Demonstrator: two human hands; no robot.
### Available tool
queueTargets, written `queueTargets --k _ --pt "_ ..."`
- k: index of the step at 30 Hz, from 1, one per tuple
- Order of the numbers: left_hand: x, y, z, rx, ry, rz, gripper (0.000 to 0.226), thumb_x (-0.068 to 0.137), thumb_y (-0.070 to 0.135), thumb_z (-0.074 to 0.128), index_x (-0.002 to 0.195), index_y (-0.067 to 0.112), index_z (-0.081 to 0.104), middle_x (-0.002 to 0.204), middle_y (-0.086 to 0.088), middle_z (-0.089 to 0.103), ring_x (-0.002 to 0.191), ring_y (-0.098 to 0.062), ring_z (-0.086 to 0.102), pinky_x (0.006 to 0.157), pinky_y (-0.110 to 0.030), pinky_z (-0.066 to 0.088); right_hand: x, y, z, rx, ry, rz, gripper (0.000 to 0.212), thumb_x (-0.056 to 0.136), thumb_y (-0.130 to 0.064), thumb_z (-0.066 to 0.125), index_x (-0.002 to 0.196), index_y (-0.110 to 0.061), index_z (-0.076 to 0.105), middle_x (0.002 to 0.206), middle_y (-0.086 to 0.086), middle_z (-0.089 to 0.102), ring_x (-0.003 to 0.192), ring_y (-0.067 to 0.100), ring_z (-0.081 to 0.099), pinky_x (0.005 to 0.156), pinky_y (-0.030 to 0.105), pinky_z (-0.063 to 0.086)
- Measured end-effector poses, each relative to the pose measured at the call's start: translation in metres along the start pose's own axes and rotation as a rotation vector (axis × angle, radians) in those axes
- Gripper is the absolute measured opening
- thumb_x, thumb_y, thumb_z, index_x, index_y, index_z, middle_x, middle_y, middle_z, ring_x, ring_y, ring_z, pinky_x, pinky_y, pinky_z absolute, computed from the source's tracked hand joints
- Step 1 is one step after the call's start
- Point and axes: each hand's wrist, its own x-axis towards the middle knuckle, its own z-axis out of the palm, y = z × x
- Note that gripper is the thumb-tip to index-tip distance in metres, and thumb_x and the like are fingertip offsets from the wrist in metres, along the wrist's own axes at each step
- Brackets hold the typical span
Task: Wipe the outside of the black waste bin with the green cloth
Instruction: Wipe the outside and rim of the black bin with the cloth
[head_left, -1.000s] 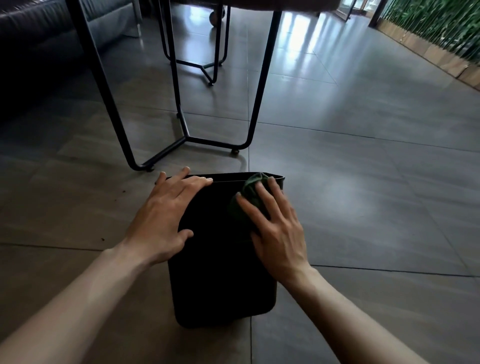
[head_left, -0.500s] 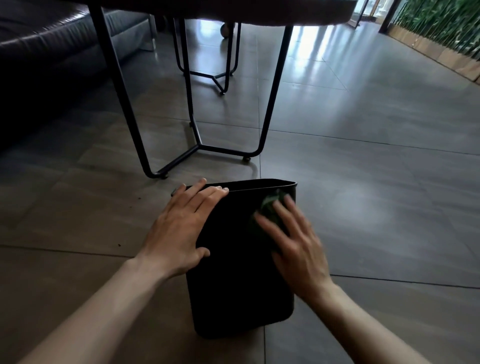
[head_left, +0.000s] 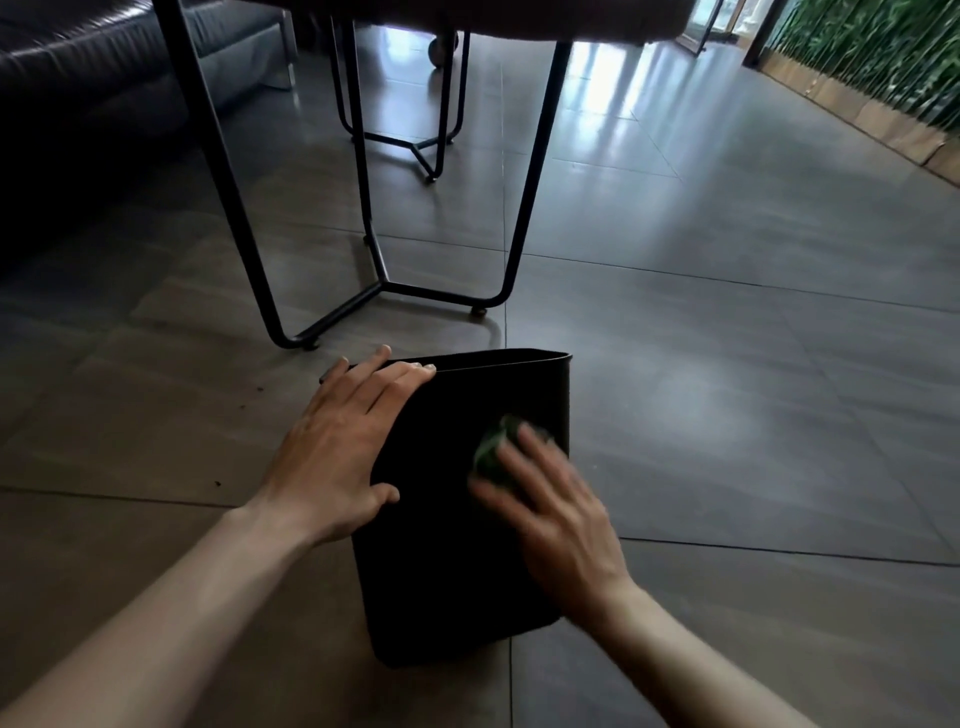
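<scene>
The black waste bin (head_left: 447, 561) lies on its side on the tiled floor, its open mouth pointing away from me. My left hand (head_left: 343, 441) rests flat on the bin's left upper edge, fingers straight and reaching to the rim. My right hand (head_left: 550, 514), blurred by motion, presses the green cloth (head_left: 493, 452) against the bin's upward-facing side with spread fingers. Only a small bunch of the cloth shows past the fingertips.
A black metal table frame (head_left: 374, 280) stands just beyond the bin's mouth, with a second frame (head_left: 415, 150) farther back. A dark sofa (head_left: 93, 78) fills the far left. A planter with green stalks (head_left: 872, 62) lines the far right wall.
My right hand has slid the cloth down the bin's side from the rim toward the middle. The left hand has kept its place on the bin. The camera has shifted slightly.
</scene>
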Motion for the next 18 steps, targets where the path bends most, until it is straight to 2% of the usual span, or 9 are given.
queueTargets --k 2,4,5,7,10,12,14,16,18 --pt "0.0 0.001 0.0 -0.007 0.003 0.004 0.127 0.052 0.033 0.093 0.156 0.032 0.021 0.158 0.015 0.03 0.156 -0.013 0.01 0.127 -0.04 0.007 0.04 0.006 -0.009 0.038 0.1 0.221 0.05 0.092 -0.01 0.063 0.14 -0.024 0.064 0.155 0.014 0.05 0.153 0.038 0.034 0.115 0.057 0.045" --pt "-0.001 0.0 0.0 -0.012 0.015 0.008 0.126 0.052 0.03 0.092 0.157 0.032 0.021 0.158 0.014 0.031 0.156 -0.013 0.011 0.127 -0.04 0.007 0.059 0.002 -0.009 0.032 0.119 0.302 0.054 0.09 -0.01 0.066 0.142 -0.024 0.062 0.156 0.014 0.049 0.154 0.038 0.031 0.115 0.059 0.044" --pt "-0.002 0.0 0.0 -0.01 0.019 0.009 0.126 0.052 0.03 0.092 0.157 0.031 0.021 0.158 0.014 0.031 0.156 -0.013 0.011 0.127 -0.039 0.007 0.055 -0.002 -0.005 0.01 0.118 0.26 0.05 0.092 -0.012 0.065 0.141 -0.024 0.064 0.155 0.015 0.05 0.153 0.039 0.033 0.115 0.06 0.043" --pt "-0.002 0.001 -0.001 -0.006 0.017 0.009 0.128 0.052 0.031 0.094 0.157 0.031 0.021 0.159 0.014 0.03 0.156 -0.013 0.01 0.127 -0.039 0.007 0.024 -0.018 0.01 -0.034 0.068 0.034 0.039 0.099 -0.016 0.061 0.136 -0.025 0.068 0.153 0.016 0.053 0.151 0.041 0.037 0.116 0.059 0.041" --pt "-0.005 0.005 -0.002 -0.008 0.013 0.01 0.129 0.052 0.033 0.095 0.157 0.031 0.02 0.159 0.014 0.03 0.156 -0.013 0.009 0.127 -0.043 0.009 -0.04 -0.04 0.025 -0.13 -0.148 -0.354 0.035 0.109 -0.018 0.048 0.137 -0.031 0.063 0.154 0.009 0.054 0.155 0.038 0.029 0.116 0.053 0.042" --pt "-0.005 0.007 -0.002 -0.004 0.005 0.018 0.129 0.052 0.033 0.095 0.157 0.031 0.02 0.159 0.014 0.03 0.156 -0.013 0.008 0.127 -0.046 0.012 -0.052 -0.034 0.02 -0.146 -0.195 -0.414 0.036 0.11 -0.016 0.046 0.137 -0.032 0.063 0.152 0.007 0.056 0.154 0.037 0.029 0.116 0.05 0.043" --pt "-0.006 0.006 -0.002 0.001 0.0 0.011 0.128 0.053 0.033 0.094 0.157 0.031 0.02 0.159 0.014 0.029 0.156 -0.013 0.008 0.127 -0.046 0.012 -0.032 -0.023 0.012 -0.073 -0.076 -0.212 0.038 0.104 -0.014 0.057 0.137 -0.029 0.066 0.152 0.01 0.056 0.152 0.037 0.037 0.117 0.052 0.043" --pt "-0.006 0.007 -0.002 -0.004 0.001 0.006 0.128 0.053 0.033 0.094 0.157 0.031 0.02 0.158 0.015 0.029 0.156 -0.012 0.008 0.127 -0.045 0.011 0.005 -0.012 -0.001 0.006 0.106 0.204 0.05 0.091 -0.008 0.072 0.137 -0.027 0.067 0.153 0.011 0.055 0.15 0.036 0.039 0.11 0.054 0.05" --pt "-0.005 0.008 -0.002 -0.006 -0.003 0.007 0.128 0.052 0.032 0.094 0.157 0.032 0.02 0.158 0.015 0.03 0.156 -0.013 0.008 0.127 -0.044 0.01 0.04 -0.01 -0.01 0.085 0.217 0.575 0.061 0.084 -0.006 0.079 0.14 -0.027 0.065 0.155 0.009 0.051 0.151 0.033 0.037 0.102 0.056 0.056"
